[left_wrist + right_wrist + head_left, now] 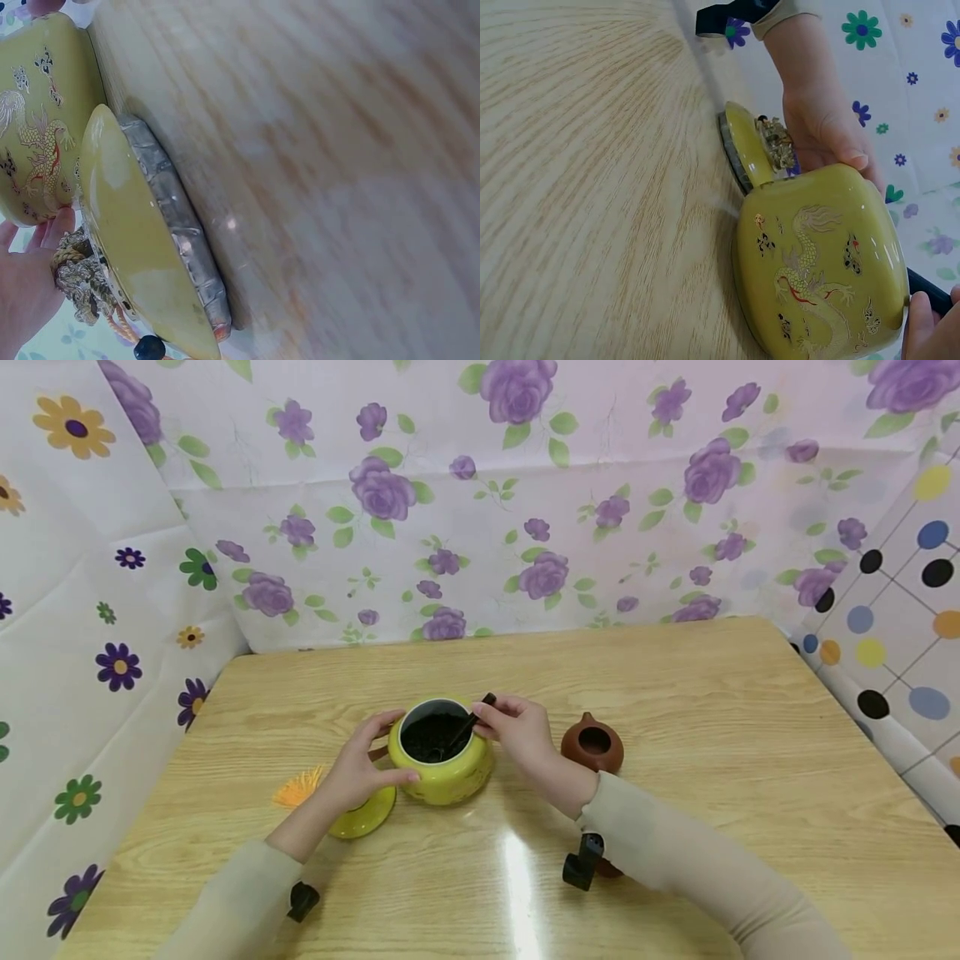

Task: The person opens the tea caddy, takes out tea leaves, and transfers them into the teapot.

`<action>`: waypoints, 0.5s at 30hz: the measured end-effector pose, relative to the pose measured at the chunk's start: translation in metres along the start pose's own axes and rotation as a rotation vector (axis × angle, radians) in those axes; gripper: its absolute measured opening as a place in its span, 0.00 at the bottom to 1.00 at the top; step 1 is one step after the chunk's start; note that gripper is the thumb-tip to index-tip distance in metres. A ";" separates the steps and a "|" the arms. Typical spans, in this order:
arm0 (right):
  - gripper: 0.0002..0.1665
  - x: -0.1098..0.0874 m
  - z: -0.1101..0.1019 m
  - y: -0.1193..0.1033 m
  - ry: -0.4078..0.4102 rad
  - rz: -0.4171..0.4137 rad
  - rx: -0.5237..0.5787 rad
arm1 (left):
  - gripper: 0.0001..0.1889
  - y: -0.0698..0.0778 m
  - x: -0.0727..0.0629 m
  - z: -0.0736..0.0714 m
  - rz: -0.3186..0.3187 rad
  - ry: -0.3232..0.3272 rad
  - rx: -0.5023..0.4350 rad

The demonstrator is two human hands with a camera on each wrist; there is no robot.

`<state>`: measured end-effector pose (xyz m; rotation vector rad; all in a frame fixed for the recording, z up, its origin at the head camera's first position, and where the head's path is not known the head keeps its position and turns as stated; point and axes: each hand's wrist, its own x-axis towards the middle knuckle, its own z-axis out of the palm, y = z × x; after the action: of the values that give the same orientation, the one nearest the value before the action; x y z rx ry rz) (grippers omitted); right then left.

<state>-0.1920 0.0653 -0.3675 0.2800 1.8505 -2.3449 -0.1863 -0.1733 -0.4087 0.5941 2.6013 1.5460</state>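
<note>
A yellow jar (pixel 450 787) with a dragon design, its mouth uncovered, stands on the table with dark loose tea leaves (pixel 429 735) inside. My left hand (pixel 358 768) holds the jar's left side, thumb at the front and fingers round the back. Between the thumb and fingers of my right hand (pixel 521 731) is the handle of a slim black scoop (pixel 467 725), tilted over the right rim; its lower end reaches down to the leaves. The jar's yellow lid (pixel 367 817) lies beside the jar, partly under my left wrist.
A small brown clay teapot (pixel 592 745) stands just right of my right hand. An orange tassel (pixel 298 788) lies by the lid. Under my right wrist a reddish-brown thing (pixel 609 868) is mostly hidden. Patterned cloths hang behind and at both sides of the wooden table (pixel 712 693).
</note>
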 end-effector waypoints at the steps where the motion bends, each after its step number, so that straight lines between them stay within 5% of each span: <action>1: 0.09 0.000 0.000 0.000 0.002 0.006 0.007 | 0.44 0.000 0.000 0.000 0.002 0.001 0.000; 15: 0.07 0.002 -0.006 0.005 0.031 0.054 0.082 | 0.44 0.000 -0.001 0.000 0.013 0.000 -0.004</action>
<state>-0.1922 0.0702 -0.3739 0.3727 1.7397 -2.3964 -0.1857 -0.1738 -0.4087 0.6123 2.5988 1.5543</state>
